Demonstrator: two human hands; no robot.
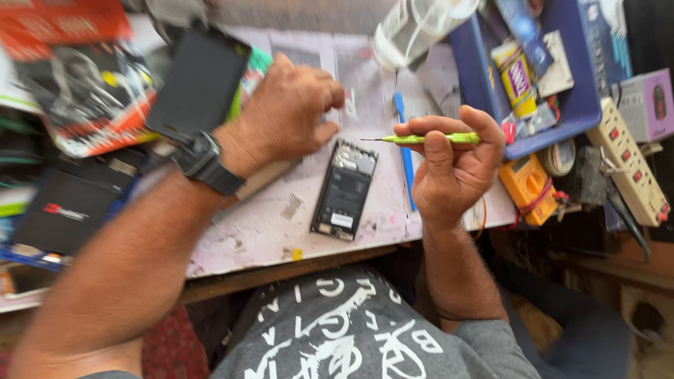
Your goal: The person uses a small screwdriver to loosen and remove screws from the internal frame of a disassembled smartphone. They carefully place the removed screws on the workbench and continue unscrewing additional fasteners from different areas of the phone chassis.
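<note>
Right hand (453, 165) grips green screwdriver (428, 139) level, tip pointing left, above opened phone (345, 189).

Left hand (284, 112) curled; right hand (453, 161) gripping

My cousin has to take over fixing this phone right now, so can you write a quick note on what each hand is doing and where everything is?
Right hand: shut on the green screwdriver, held level above the desk, tip pointing left.
Left hand: curled, resting on the white work mat just above and left of the opened phone; whether it holds anything cannot be told.
The opened phone lies face down, back cover off, insides showing. A blue pry tool lies right of it.
Done: back is off.
Left: the screwdriver tip is not on the phone yet.
</note>
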